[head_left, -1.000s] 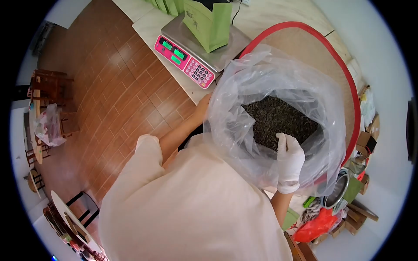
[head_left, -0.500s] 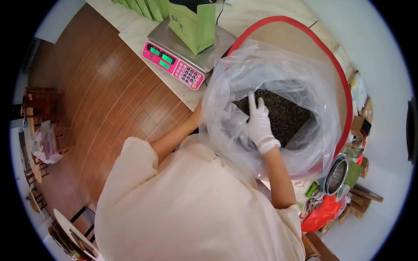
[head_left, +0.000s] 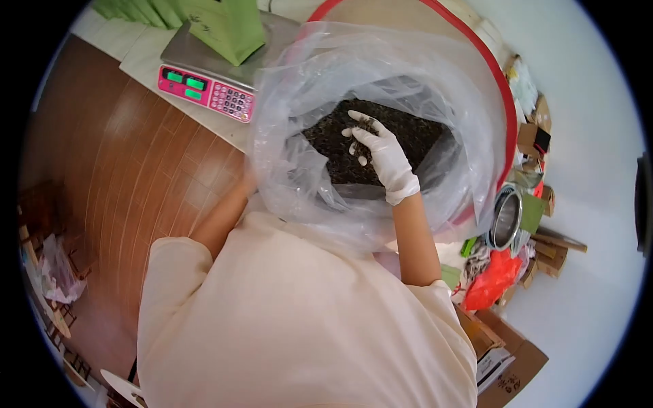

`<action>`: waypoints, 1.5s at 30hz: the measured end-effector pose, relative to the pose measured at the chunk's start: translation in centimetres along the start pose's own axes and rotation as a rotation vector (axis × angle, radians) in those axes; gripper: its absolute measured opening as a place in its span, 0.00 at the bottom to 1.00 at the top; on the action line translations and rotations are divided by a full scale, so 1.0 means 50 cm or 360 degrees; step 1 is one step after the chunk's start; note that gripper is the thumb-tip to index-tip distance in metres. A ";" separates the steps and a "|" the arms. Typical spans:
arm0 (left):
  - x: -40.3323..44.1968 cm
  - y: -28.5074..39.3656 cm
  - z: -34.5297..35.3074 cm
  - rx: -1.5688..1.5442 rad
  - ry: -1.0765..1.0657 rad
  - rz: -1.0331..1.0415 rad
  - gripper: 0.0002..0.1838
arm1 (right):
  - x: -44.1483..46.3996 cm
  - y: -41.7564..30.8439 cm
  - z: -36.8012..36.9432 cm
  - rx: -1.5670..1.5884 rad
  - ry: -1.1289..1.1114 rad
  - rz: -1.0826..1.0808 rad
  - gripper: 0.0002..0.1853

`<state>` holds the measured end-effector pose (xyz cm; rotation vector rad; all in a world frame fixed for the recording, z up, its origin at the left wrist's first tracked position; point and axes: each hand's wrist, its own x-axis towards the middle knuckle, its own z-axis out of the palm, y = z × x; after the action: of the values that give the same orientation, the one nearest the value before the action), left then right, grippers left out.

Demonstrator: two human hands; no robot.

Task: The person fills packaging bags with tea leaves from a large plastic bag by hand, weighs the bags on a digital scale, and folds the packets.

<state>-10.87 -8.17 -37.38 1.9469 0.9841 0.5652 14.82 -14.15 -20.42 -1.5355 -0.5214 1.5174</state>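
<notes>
A clear plastic bag (head_left: 469, 160) stands wide open inside a red-rimmed container (head_left: 507, 102), with dark loose leaves (head_left: 408, 129) in it. Over the leaves is my right hand (head_left: 384, 149) in a white glove, its fingers curled around some of the dark leaves. My left hand (head_left: 253, 178) is at the bag's left edge; its fingers are hidden behind the plastic. Left of the bag, a green paper bag (head_left: 228, 30) stands on a scale (head_left: 207, 92) with a pink panel and lit green displays.
More green bags (head_left: 139, 10) stand at the top left on the pale table (head_left: 129, 41). At the right are a metal bowl (head_left: 506, 217), a red plastic bag (head_left: 493, 279) and cardboard boxes (head_left: 520, 353). Wooden chairs stand on the floor at the far left.
My right hand has gone deeper into the bag and now has leaves in its curled fingers. The view has shifted, so the scale and bag appear further left and higher.
</notes>
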 end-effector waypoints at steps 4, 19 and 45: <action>0.007 0.004 -0.007 -0.0011 -0.0081 -0.0016 0.25 | -0.033 -0.016 -0.018 0.0512 -0.0082 0.0060 0.24; 0.089 -0.005 -0.046 -0.0220 -0.0524 0.0059 0.26 | -0.084 -0.054 -0.009 0.0412 0.0246 0.0242 0.20; 0.152 -0.074 -0.296 -0.0422 -0.0444 -0.0364 0.16 | 0.470 -0.499 0.594 -0.1405 -0.0350 -0.0275 0.23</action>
<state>-18.21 6.44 -32.61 1.6004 0.8891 0.2691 -2.38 26.34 -9.39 -1.8856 -1.5622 1.3894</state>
